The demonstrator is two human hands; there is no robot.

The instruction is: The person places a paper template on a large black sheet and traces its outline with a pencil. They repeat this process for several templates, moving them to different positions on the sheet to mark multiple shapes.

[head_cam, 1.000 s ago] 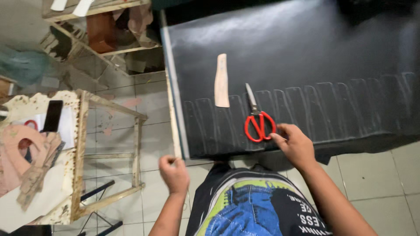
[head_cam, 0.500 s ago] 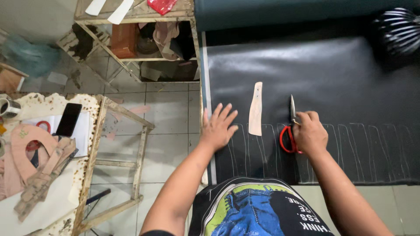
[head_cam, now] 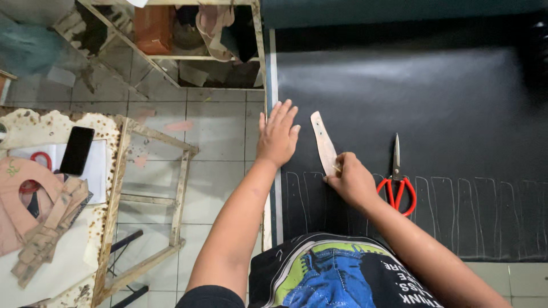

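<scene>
Here, right hand (head_cam: 351, 181) pinches near end of tan paper template (head_cam: 323, 142); its long axis runs away, tilted left; left hand (head_cam: 277, 136) flat, open, on black sheet (head_cam: 399, 85).

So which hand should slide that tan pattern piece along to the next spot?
Probably the right hand: its fingers already pinch the tan pattern piece on the black sheet. The left hand lies flat at the sheet's edge.

Slim tan template strip (head_cam: 322, 141) lies flat, angled, on black sheet (head_cam: 399, 85).
</scene>
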